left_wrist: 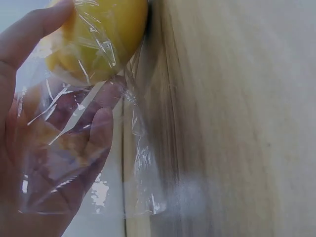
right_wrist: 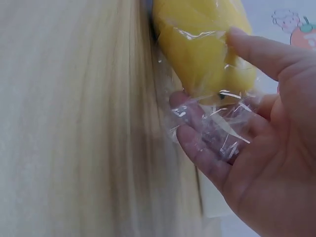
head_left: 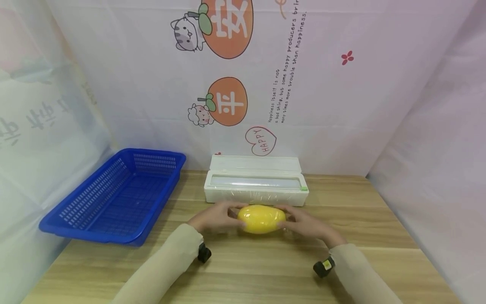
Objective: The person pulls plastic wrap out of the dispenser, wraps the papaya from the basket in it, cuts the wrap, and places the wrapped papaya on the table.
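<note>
A smooth yellow mango-shaped fruit [head_left: 261, 219], wrapped in clear plastic film [left_wrist: 143, 163], is held low over the wooden table between both hands. My left hand [head_left: 219, 216] grips its left end, the thumb on the fruit and the fingers behind the loose film. At the other end, my right hand [head_left: 308, 223] holds the fruit with its thumb against the yellow skin. Film gathers in crinkles [right_wrist: 222, 123] over the right fingers, while a wider loose flap spreads across the left palm. Whether the fruit touches the table is hard to tell.
Just behind the hands stands a white cling film box [head_left: 256, 195], lid raised, a green slider [head_left: 304, 188] at its right end. A blue plastic basket [head_left: 152, 211] sits at the left. Printed white sheeting [head_left: 322, 93] encloses the table [head_left: 250, 270] at the back and sides.
</note>
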Demonstrator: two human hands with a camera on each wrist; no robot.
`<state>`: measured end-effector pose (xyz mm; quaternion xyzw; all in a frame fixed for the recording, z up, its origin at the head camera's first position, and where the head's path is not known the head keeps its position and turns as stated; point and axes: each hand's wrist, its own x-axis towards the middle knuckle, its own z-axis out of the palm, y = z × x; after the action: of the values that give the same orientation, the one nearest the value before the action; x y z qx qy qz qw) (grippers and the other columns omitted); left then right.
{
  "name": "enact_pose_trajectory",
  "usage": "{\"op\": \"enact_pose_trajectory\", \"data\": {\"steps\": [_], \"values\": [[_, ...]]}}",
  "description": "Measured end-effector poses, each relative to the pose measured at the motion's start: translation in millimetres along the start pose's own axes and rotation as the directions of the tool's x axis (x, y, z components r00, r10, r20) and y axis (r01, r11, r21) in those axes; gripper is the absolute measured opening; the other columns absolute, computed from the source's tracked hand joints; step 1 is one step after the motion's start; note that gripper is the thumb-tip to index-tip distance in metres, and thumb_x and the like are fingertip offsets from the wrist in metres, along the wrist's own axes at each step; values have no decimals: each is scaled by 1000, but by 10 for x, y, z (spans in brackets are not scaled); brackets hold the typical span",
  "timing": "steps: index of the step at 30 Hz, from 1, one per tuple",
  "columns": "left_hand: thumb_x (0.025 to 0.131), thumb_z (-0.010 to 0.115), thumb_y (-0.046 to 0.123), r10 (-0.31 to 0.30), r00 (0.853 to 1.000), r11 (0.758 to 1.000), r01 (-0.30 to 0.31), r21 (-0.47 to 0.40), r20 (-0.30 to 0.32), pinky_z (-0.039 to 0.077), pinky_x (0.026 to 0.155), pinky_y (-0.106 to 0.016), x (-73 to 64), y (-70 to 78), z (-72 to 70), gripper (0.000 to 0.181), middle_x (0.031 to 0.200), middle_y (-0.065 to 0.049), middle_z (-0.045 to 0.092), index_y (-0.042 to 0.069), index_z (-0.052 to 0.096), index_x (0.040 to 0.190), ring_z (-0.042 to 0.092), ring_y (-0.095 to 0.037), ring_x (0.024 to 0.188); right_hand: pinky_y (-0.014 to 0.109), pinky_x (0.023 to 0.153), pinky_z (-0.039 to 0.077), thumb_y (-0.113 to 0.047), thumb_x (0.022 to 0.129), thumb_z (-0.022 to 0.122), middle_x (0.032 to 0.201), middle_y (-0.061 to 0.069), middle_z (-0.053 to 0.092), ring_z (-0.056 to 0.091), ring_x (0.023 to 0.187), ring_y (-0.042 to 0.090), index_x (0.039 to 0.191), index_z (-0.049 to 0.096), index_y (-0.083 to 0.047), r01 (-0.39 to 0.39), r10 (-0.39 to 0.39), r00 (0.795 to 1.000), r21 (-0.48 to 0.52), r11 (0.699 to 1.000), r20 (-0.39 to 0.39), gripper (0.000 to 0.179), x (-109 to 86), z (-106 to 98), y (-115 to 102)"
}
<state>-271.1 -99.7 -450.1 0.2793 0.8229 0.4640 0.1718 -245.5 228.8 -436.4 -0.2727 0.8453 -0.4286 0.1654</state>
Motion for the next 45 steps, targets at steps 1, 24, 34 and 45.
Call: {"op": "enact_pose_trajectory", "data": {"steps": [1,24,34,45], "values": [[84,80,44,0,1000,1000,0,-8,1,56,82,-38,11,-9,-6,60,124,7,65,34,58,139,65,-15,105,44,81,56,-31,100,64,144,18,49,58,115,42,151,42,-18,-17,17,1000,16,1000,3,58,6,-3,14],[90,74,44,126,991,968,-112,226,-45,49,98,-38,89,-6,-143,54,127,1,64,14,63,134,60,-19,115,42,73,54,-37,102,60,132,14,52,65,94,29,151,43,-27,-98,98,995,111,989,12,53,127,-61,224],[87,79,39,278,955,855,-197,480,-104,43,105,-41,44,375,-75,61,133,-3,58,13,58,138,53,-21,122,38,67,54,-35,103,57,112,13,58,61,88,29,153,39,-23,-75,75,997,94,993,10,54,149,-87,255],[69,91,45,298,953,777,-203,596,-63,36,111,-40,199,230,172,86,145,2,49,22,50,141,46,-20,130,38,71,54,-41,102,56,112,14,58,61,90,27,155,35,-23,-110,111,994,47,993,-13,60,104,-83,198]]}}
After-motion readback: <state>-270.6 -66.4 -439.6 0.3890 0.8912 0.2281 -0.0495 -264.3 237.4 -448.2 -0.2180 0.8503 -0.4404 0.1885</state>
